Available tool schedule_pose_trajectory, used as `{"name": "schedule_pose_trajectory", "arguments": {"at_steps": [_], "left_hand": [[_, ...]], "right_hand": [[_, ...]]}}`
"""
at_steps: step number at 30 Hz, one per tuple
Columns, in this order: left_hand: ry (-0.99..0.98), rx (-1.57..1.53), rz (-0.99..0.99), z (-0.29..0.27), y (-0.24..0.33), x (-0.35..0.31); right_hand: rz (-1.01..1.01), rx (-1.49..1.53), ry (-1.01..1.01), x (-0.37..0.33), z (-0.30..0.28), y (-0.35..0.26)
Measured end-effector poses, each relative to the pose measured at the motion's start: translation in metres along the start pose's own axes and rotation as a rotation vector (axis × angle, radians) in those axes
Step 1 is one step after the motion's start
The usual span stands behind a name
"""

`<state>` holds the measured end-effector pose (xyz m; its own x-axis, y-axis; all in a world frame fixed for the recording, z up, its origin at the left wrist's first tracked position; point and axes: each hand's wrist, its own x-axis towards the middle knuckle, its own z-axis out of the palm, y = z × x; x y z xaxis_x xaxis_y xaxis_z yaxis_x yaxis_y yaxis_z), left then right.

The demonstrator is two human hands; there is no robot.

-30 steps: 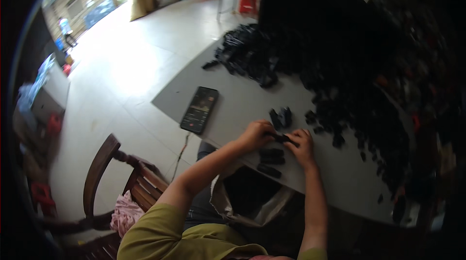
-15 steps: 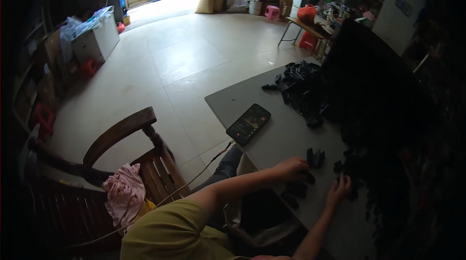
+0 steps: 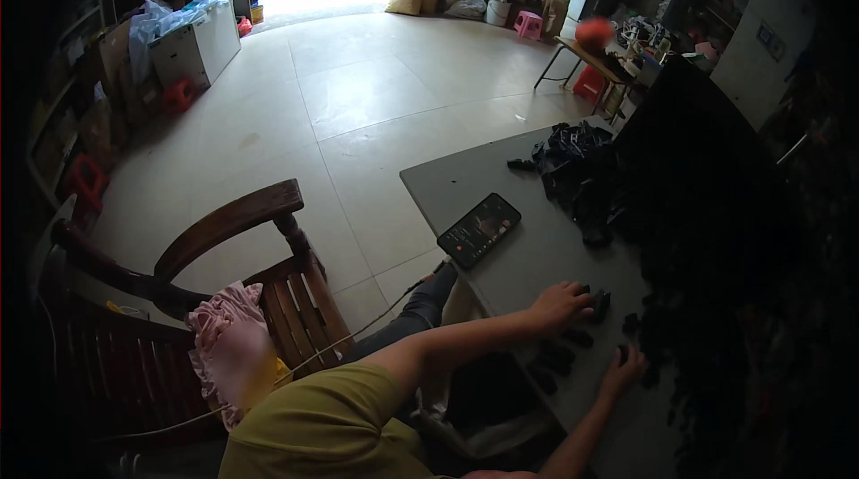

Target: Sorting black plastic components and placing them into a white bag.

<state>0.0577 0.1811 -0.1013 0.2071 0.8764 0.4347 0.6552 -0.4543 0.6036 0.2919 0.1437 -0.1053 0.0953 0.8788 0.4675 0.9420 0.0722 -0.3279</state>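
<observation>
My left hand (image 3: pixel 562 307) reaches over the grey table (image 3: pixel 546 264) with its fingers bent onto a small dark elongated piece (image 3: pixel 601 304). Closer to me, several similar black pieces (image 3: pixel 553 358) lie in a row along the table's edge. My right hand (image 3: pixel 624 373) rests by the large dark heap on the right, its fingers closed around a small black piece (image 3: pixel 622 355). Poor light hides the exact kind of these pieces.
A phone (image 3: pixel 480 229) with a lit screen lies near the left table edge, a cable running from it. A pile of black pieces (image 3: pixel 582 170) covers the far part of the table. Left of me stands a wooden chair (image 3: pixel 304 300) with pink cloth (image 3: pixel 228 336).
My left hand has moved away from the row to the dark pieces farther up the table. My right hand stays beside the heap. The whole view has shifted slightly.
</observation>
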Motion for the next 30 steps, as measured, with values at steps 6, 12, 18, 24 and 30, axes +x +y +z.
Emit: {"name": "schedule_pose_trajectory", "arguments": {"at_steps": [6, 12, 18, 24, 30], "left_hand": [[0.065, -0.173, -0.076, -0.002, -0.010, 0.003], [-0.120, -0.441, 0.087, -0.009, -0.015, -0.001], [-0.166, -0.368, 0.322, 0.002, -0.007, 0.006], [-0.206, -0.424, 0.344, 0.015, -0.005, 0.008], [-0.260, -0.461, 0.259, 0.021, -0.019, 0.009]], "right_hand": [[-0.032, 0.197, 0.103, 0.006, 0.013, 0.022], [0.567, 1.244, -0.094, 0.006, 0.000, 0.010], [0.273, 0.981, -0.278, 0.002, 0.006, -0.002], [-0.057, 0.599, -0.338, 0.001, -0.018, -0.036], [-0.069, 0.532, -0.372, 0.002, -0.022, -0.029]]}}
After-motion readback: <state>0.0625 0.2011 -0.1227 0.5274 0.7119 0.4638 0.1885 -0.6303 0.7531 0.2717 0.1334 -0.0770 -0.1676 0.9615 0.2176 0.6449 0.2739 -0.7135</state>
